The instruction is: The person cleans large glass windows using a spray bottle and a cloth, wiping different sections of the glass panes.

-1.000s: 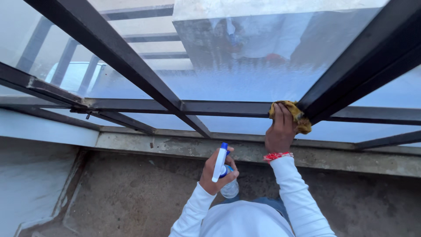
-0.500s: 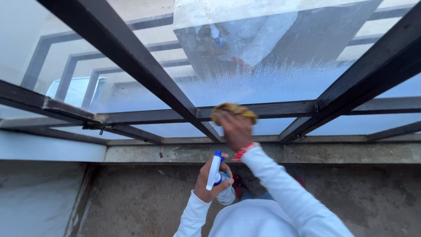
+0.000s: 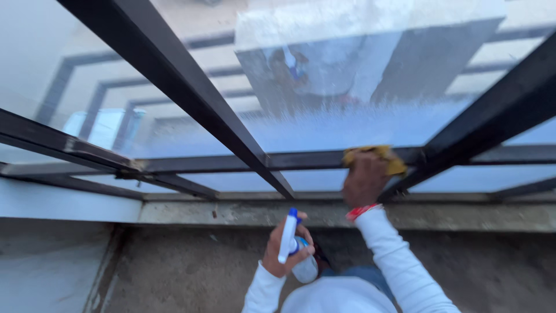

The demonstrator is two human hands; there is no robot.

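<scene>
Two hands at a dark-framed glass window, seen from above.
The right hand (image 3: 364, 181), blurred, presses a yellow cloth (image 3: 375, 157) against the horizontal frame bar (image 3: 301, 159) at about 1 o'clock from centre, its fingers closed over the cloth. The left hand (image 3: 282, 250), at 6 o'clock, is wrapped around a clear spray bottle (image 3: 296, 255) with a blue-and-white trigger head, held upright, apart from the glass pane (image 3: 347, 116), whose lower part looks misted. A concrete ledge (image 3: 231, 213) runs below the frame.
</scene>
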